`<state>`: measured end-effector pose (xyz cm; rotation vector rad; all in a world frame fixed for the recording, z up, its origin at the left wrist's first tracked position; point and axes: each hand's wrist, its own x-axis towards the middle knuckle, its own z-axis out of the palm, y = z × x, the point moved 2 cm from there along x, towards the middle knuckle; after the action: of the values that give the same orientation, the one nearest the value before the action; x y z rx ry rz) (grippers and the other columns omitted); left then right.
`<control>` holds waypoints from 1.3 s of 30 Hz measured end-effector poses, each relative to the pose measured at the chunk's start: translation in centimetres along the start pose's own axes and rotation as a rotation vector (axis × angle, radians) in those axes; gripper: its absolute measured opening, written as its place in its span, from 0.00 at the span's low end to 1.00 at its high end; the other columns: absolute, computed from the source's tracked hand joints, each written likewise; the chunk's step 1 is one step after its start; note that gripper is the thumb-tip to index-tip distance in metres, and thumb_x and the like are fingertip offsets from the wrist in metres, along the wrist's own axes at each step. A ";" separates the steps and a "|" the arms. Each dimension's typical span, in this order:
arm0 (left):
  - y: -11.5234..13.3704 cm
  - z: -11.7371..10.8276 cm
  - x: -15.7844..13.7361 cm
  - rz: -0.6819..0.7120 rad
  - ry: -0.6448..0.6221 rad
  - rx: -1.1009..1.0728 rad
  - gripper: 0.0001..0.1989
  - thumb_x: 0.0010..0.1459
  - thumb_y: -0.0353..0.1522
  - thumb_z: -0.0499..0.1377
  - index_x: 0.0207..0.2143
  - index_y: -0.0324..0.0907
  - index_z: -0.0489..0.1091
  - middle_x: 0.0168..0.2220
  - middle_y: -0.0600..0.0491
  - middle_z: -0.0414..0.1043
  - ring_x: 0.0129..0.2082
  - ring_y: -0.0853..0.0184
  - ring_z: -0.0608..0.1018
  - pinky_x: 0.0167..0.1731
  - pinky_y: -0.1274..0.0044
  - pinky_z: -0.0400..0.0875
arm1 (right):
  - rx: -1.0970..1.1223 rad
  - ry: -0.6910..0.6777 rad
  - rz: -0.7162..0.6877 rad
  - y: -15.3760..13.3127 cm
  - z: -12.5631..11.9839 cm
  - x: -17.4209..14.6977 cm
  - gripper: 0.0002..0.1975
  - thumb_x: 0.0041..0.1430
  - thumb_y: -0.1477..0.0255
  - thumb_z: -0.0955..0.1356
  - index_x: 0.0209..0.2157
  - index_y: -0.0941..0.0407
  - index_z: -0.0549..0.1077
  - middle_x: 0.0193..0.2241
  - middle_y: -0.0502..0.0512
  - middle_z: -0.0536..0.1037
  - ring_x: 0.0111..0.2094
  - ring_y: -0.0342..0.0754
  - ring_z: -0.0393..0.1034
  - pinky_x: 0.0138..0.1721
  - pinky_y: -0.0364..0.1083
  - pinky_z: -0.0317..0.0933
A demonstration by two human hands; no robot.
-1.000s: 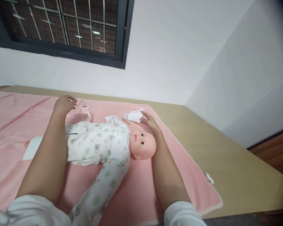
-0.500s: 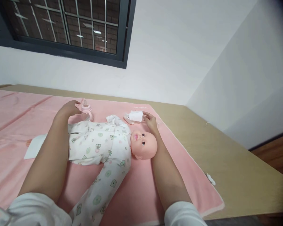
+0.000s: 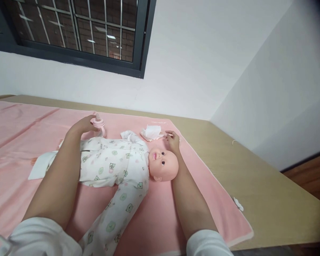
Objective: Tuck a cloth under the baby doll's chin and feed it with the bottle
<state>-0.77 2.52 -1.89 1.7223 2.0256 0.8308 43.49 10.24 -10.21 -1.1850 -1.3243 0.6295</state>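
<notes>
A bald baby doll [image 3: 164, 165] in a white sleeper printed with green bears [image 3: 114, 160] lies on its back on the pink blanket [image 3: 152, 213]. Beyond its waist, my left hand [image 3: 82, 125] has its fingers at the side of a pink-topped baby bottle [image 3: 99, 123], closed around it as far as I can see. Above the doll's head, my right hand [image 3: 173, 139] has its fingers curled but apart. Just left of those fingertips sits a crumpled white tissue [image 3: 152, 132] on clear plastic. A thin pale strip lies between tissue and fingers, too small to name.
A flat white piece [image 3: 40, 167] lies near the doll's feet, partly behind my left forearm. On the wooden surface [image 3: 229, 167] at the right is a small white object [image 3: 238, 203]. A white wall [image 3: 181, 81] and barred window [image 3: 77, 32] stand behind.
My left hand has moved right, onto the bottle. My right fingers have come away from the white tissue, which looks more spread and crumpled. The doll has stayed put.
</notes>
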 end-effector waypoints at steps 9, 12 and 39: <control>0.1 0.5 0.1 -0.061 -0.013 0.037 0.31 0.39 0.37 0.64 0.49 0.40 0.66 0.52 0.42 0.74 0.50 0.49 0.78 0.48 0.67 0.72 | -0.562 0.428 -0.054 -2.3 -2.4 -1.2 0.17 0.55 0.75 0.59 0.40 0.59 0.76 0.49 0.65 0.76 0.57 0.59 0.60 0.61 0.59 0.51; 0.3 0.7 0.1 -0.040 -0.003 0.026 0.28 0.38 0.35 0.65 0.45 0.40 0.66 0.47 0.44 0.75 0.47 0.49 0.78 0.46 0.68 0.72 | -0.631 0.469 0.093 -2.3 -2.8 -1.4 0.24 0.57 0.74 0.62 0.55 0.59 0.70 0.59 0.67 0.68 0.64 0.62 0.53 0.64 0.62 0.47; 15.2 3.4 -7.9 0.560 0.088 -0.334 0.29 0.42 0.34 0.66 0.50 0.42 0.72 0.49 0.50 0.78 0.50 0.54 0.78 0.52 0.69 0.71 | 0.208 -0.256 -0.380 -20.3 2.0 -4.5 0.36 0.51 0.54 0.75 0.59 0.53 0.68 0.52 0.57 0.75 0.56 0.54 0.71 0.59 0.56 0.66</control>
<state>14.54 -3.20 4.40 2.0926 1.3447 1.3471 35.37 -0.06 6.07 -0.6749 -1.6061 0.6356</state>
